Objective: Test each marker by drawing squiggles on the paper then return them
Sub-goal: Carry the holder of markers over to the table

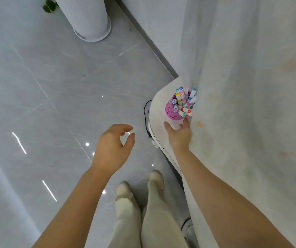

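Stained white sheet [251, 104] covers most of the worktop [158, 104], rounded corner bare. Left hand [113, 149] off the worktop edge, loosely curled, holding nothing. Right hand [179, 135], fingers spread, just beside the pink cup [172, 111] on that corner. Markers [183, 99] stand in the cup.

White markers [183, 102] with coloured caps stand upright in a pink mesh cup [172, 113] on the table corner [157, 111].

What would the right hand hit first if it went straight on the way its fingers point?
Most likely the pink cup holding the markers: the right hand lies open over the table, fingers aimed at the cup's base. Whether a fingertip already touches it cannot be told.
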